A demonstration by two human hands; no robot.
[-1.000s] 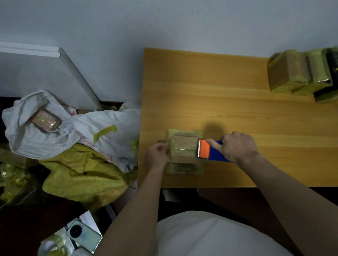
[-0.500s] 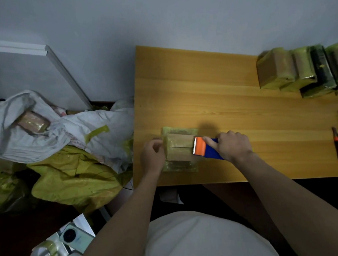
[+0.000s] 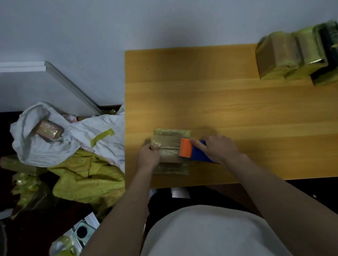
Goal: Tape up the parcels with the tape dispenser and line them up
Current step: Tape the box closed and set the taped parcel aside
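Near the table (image 3: 243,105) edge: left hand (image 3: 148,156) pinching parcel (image 3: 170,146) steady, right hand (image 3: 216,148) gripping tape dispenser (image 3: 192,152); best kept flat, drawn straight across, pressed firmly.

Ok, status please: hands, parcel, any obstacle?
Left hand holds parcel edge. Right hand grips tape dispenser, on parcel top. No obstacle seen.

A brown parcel (image 3: 170,148), wrapped in yellowish film and glossy with clear tape, lies flat near the table's front-left corner. On its 3 o'clock edge rests the tape dispenser (image 3: 194,152) (orange head, blue handle), angled toward 4 o'clock. Taped parcels (image 3: 304,54) stand side by side, touching, at 2 o'clock.
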